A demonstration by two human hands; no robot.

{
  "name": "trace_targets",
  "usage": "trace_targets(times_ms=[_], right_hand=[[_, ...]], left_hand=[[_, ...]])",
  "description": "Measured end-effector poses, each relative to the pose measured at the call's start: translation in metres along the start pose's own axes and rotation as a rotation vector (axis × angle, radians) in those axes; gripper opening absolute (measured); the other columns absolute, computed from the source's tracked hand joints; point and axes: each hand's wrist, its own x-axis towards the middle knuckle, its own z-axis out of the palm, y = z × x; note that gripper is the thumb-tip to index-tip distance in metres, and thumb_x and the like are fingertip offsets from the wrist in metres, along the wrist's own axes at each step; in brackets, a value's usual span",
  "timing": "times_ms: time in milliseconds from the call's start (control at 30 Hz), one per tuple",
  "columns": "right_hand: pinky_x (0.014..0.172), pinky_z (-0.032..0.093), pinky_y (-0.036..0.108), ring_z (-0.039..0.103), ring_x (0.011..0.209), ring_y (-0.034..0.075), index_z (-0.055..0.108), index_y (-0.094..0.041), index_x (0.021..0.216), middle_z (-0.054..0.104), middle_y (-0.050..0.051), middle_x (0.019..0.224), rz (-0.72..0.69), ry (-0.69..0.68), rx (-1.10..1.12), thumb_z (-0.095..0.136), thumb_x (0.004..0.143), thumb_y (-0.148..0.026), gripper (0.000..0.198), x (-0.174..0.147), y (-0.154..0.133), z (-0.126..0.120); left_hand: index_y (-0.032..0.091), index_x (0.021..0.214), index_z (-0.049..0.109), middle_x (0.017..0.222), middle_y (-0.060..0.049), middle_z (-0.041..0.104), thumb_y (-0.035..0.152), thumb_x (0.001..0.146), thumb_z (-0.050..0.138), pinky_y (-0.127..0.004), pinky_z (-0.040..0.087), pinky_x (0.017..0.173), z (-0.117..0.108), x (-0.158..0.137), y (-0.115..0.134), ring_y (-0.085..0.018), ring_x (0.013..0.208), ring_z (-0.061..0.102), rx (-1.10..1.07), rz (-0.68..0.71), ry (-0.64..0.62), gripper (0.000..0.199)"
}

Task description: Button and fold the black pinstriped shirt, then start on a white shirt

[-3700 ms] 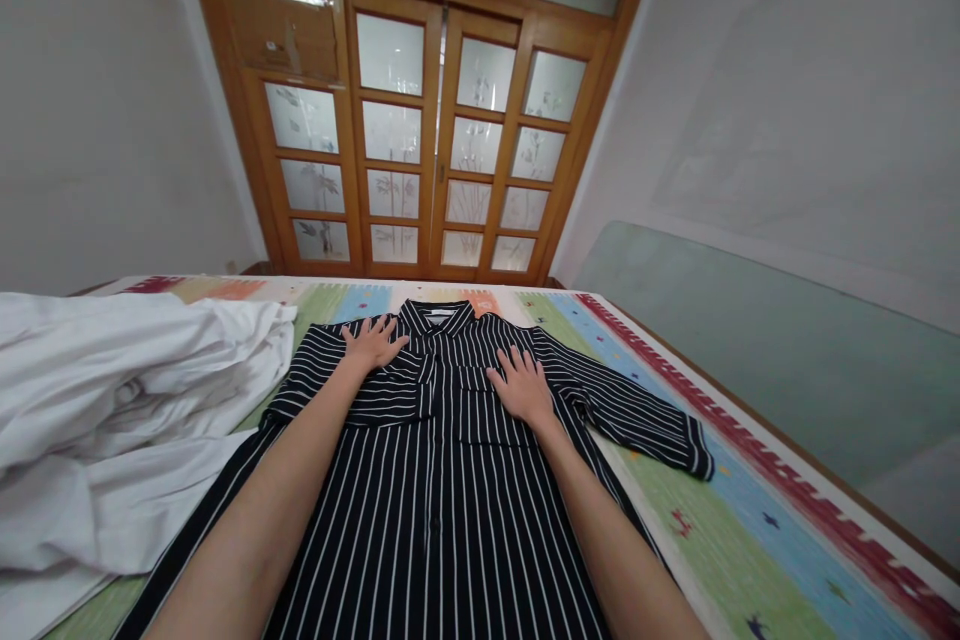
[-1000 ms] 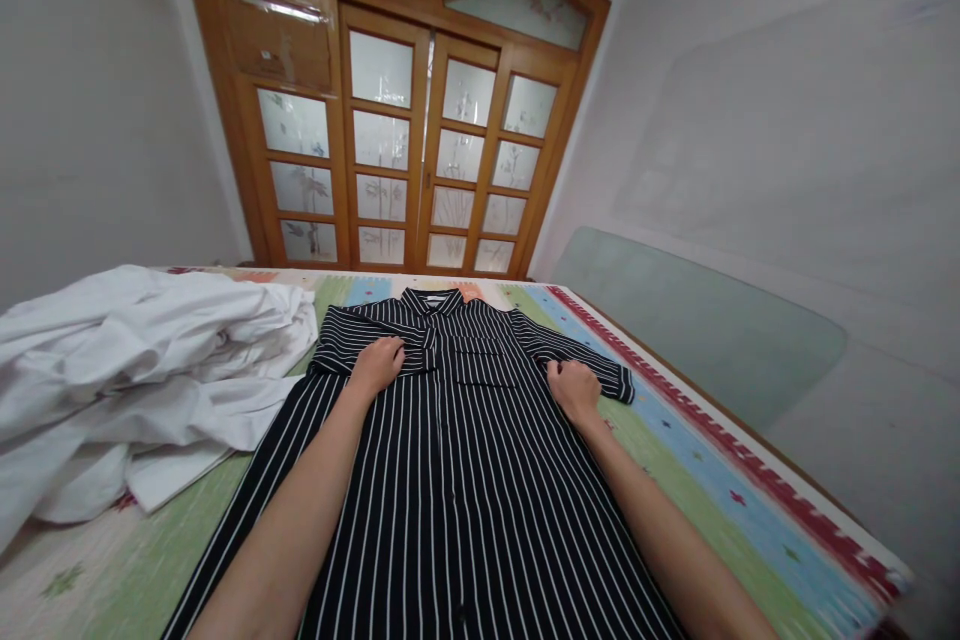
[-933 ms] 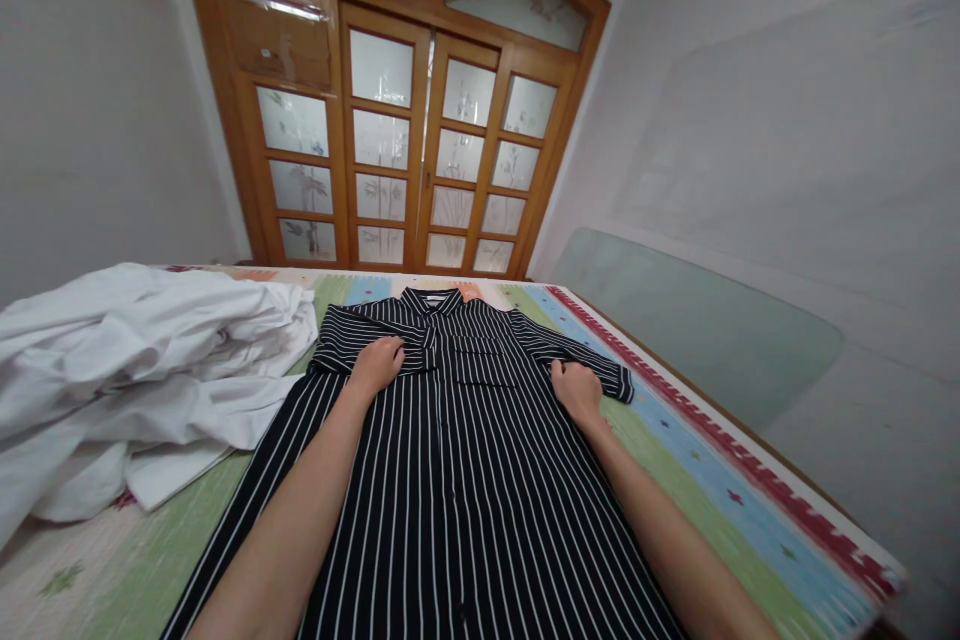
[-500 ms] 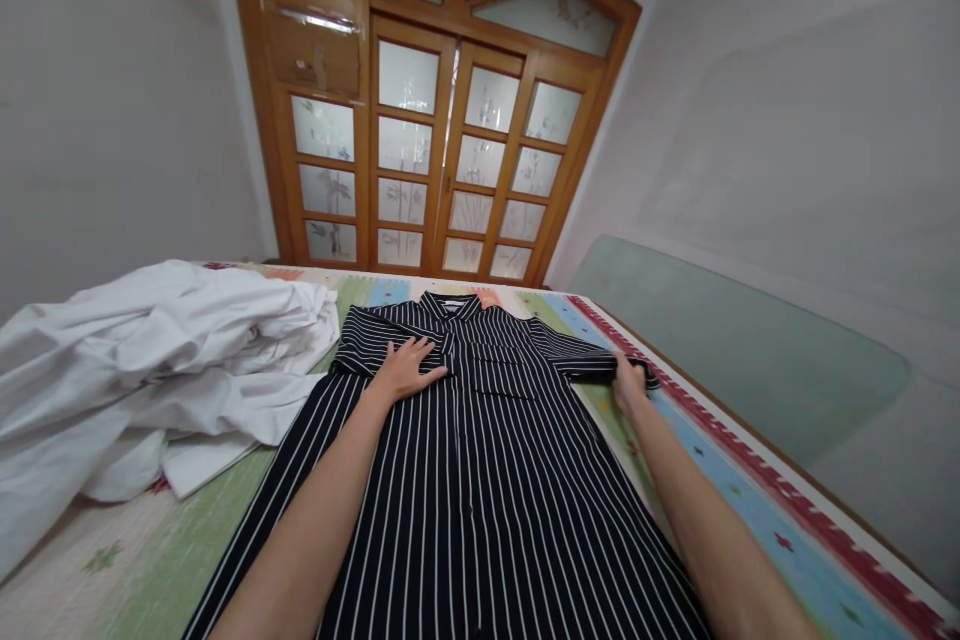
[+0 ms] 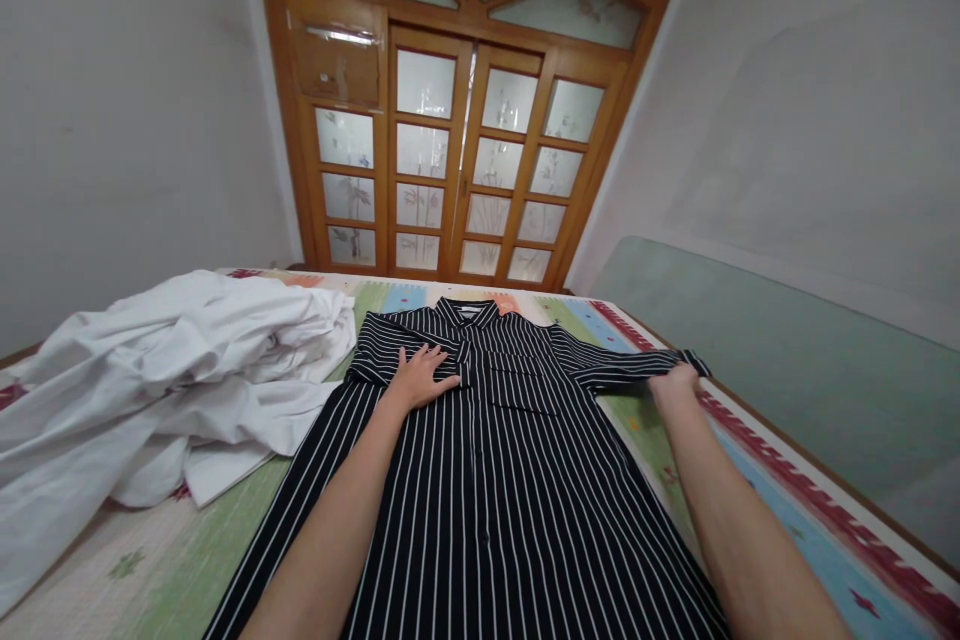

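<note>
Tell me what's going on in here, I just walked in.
A person is handling a black-and-white striped button-up shirt, spread front up on a multicolored patterned cover. The left hand rests with fingers spread on the sleeve folded across the chest. The right hand grips the other sleeve near its cuff, with that sleeve stretched out to the side. A rumpled heap of white fabric lies to the shirt's left.

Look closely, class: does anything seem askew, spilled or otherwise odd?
The black, white-striped button-up shirt looks lopsided: one sleeve lies folded across its chest while the right hand holds the other sleeve outstretched. Beside it, the crumpled white fabric heap looks untidy. No spill shows.
</note>
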Motion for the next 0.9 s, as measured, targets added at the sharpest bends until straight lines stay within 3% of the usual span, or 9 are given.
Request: trace_targets(times_ms=[100, 200, 300, 367, 467, 633, 767, 900], right_hand=[[0.072, 0.056, 0.033, 0.065, 0.088, 0.018, 0.057, -0.017, 0.094, 0.065, 0.008, 0.102, -0.016, 0.123, -0.051, 0.043, 0.082, -0.015, 0.019, -0.016, -0.001, 0.032], [0.085, 0.052, 0.036, 0.065, 0.096, 0.024, 0.064, -0.013, 0.095, 0.069, 0.011, 0.102, -0.102, 0.07, -0.127, 0.053, 0.081, -0.026, 0.022, -0.063, 0.015, 0.058], [0.099, 0.044, 0.042, 0.061, 0.112, 0.029, 0.067, -0.013, 0.114, 0.067, 0.015, 0.119, -0.488, -0.497, -0.472, 0.049, 0.087, -0.035, 0.039, -0.131, 0.046, 0.066], [0.108, 0.035, 0.042, 0.049, 0.13, 0.028, 0.063, -0.019, 0.126, 0.054, 0.013, 0.141, -0.676, -0.883, -0.684, 0.049, 0.088, -0.033, 0.042, -0.17, 0.069, 0.062], [0.114, 0.026, 0.049, 0.031, 0.142, 0.031, 0.062, -0.02, 0.13, 0.044, 0.012, 0.149, -0.843, -1.187, -1.003, 0.052, 0.088, -0.028, 0.043, -0.202, 0.09, 0.051], [0.115, 0.023, 0.052, 0.027, 0.144, 0.029, 0.061, -0.017, 0.131, 0.049, 0.012, 0.145, -1.07, -1.229, -1.027, 0.049, 0.09, -0.025, 0.043, -0.206, 0.09, 0.04], [0.116, 0.026, 0.047, 0.032, 0.142, 0.027, 0.057, -0.012, 0.134, 0.051, 0.014, 0.143, -1.137, -1.267, -0.979, 0.046, 0.092, -0.026, 0.045, -0.21, 0.082, 0.036], [0.117, 0.025, 0.043, 0.032, 0.142, 0.028, 0.053, -0.007, 0.136, 0.045, 0.017, 0.147, -1.17, -1.402, -0.993, 0.046, 0.095, -0.037, 0.052, -0.215, 0.08, 0.035]], left_hand=[[0.024, 0.142, 0.046, 0.153, -0.01, 0.038, 0.076, 0.086, 0.03, -0.067, 0.006, 0.113, 0.001, 0.001, 0.0, -0.034, 0.144, 0.026, 0.005, -0.006, -0.006, 0.078], [0.024, 0.143, 0.045, 0.154, -0.009, 0.036, 0.077, 0.086, 0.029, -0.067, 0.006, 0.114, 0.0, 0.002, 0.0, -0.034, 0.144, 0.026, 0.004, -0.01, -0.025, 0.079], [0.024, 0.144, 0.043, 0.155, -0.01, 0.034, 0.079, 0.084, 0.03, -0.068, 0.005, 0.113, -0.001, 0.002, 0.0, -0.035, 0.145, 0.024, 0.012, -0.014, -0.045, 0.083], [0.024, 0.145, 0.042, 0.155, -0.01, 0.033, 0.08, 0.082, 0.033, -0.07, 0.005, 0.112, -0.001, 0.001, -0.001, -0.037, 0.145, 0.023, 0.02, -0.012, -0.053, 0.085], [0.025, 0.147, 0.039, 0.156, -0.011, 0.031, 0.082, 0.078, 0.039, -0.072, 0.004, 0.11, 0.0, 0.001, -0.002, -0.039, 0.145, 0.021, 0.034, 0.015, -0.063, 0.089], [0.027, 0.149, 0.033, 0.156, -0.011, 0.031, 0.074, 0.081, 0.045, -0.072, 0.005, 0.11, 0.003, 0.001, -0.001, -0.039, 0.145, 0.02, 0.076, 0.02, -0.034, 0.083], [0.026, 0.148, 0.035, 0.155, -0.008, 0.036, 0.046, 0.092, 0.045, -0.061, 0.01, 0.116, 0.002, 0.002, 0.003, -0.031, 0.145, 0.024, 0.119, 0.115, 0.042, 0.061], [0.025, 0.147, 0.039, 0.154, -0.007, 0.037, 0.032, 0.092, 0.043, -0.052, 0.019, 0.117, 0.005, 0.007, 0.003, -0.026, 0.145, 0.026, 0.123, 0.155, -0.014, 0.055]])
